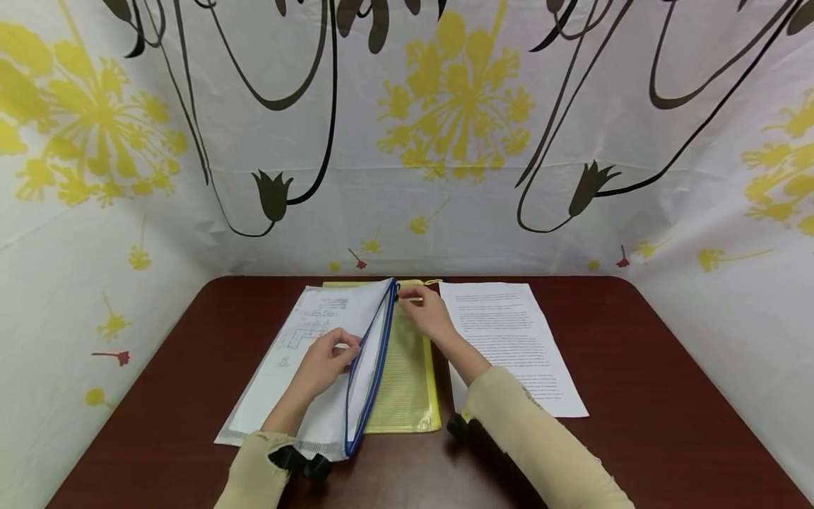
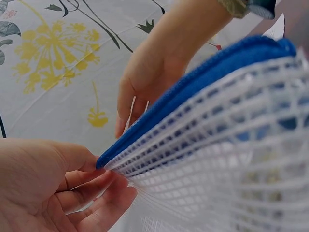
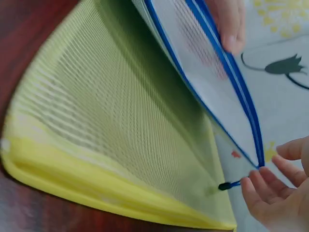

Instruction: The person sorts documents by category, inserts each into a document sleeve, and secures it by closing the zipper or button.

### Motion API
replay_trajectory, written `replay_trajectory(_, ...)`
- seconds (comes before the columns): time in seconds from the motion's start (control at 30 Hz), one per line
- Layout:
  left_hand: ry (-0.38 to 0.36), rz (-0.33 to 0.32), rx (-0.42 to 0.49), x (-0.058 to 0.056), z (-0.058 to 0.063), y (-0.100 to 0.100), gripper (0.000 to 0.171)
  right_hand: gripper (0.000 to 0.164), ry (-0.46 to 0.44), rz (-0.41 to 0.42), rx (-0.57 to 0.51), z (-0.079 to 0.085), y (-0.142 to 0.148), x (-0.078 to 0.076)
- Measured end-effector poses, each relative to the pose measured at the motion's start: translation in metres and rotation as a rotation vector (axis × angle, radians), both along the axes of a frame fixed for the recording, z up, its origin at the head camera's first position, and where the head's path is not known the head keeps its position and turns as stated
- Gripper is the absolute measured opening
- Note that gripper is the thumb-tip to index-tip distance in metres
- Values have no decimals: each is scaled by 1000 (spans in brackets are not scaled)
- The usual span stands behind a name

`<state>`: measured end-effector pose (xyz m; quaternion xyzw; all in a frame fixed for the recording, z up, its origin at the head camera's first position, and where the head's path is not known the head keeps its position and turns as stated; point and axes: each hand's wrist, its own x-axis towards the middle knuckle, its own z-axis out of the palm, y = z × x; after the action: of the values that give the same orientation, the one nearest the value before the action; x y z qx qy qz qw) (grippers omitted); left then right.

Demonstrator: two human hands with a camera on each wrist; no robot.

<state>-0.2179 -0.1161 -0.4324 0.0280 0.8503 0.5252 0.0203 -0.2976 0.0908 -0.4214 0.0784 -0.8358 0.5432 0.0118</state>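
A clear mesh zip pouch with blue zipper edging lies on the left, its mouth gaping. White paper with printing and a drawing shows through its mesh. My left hand pinches the blue-edged rim between thumb and fingers; the left wrist view shows this left hand at the mesh's edge. At the pouch's far corner is my right hand. In the right wrist view, this right hand has its fingertips at the corner, its thumb apart from them. A dark-tipped zipper pull hangs beside the fingers.
A yellow mesh zip pouch lies partly under the blue-edged one. To its right is a printed sheet of paper, partly covered by the right forearm. The dark red-brown table meets a patterned cloth behind.
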Motion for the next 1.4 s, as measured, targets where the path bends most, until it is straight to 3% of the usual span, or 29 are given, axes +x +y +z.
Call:
replay_trajectory(0.3,10,-2,-10,2,2,3,8,44,-7,34,-71,-4,4,-28)
replay_trajectory(0.6,18,-17,23,1,3,5,7,52,-113,107,-126,-6,3,-47)
replay_trajectory(0.87,24,-4,12,1,2,6,7,41,-133,54,-114,-8,-1,-46)
replay_trajectory(1.13,22,14,-1,0,-2,7,8,28,-182,-64,-207,-11,-2,-44)
replay_trajectory(1.4,3,24,-29,-1,-10,15,10,24,-227,-106,-243,-18,9,-42)
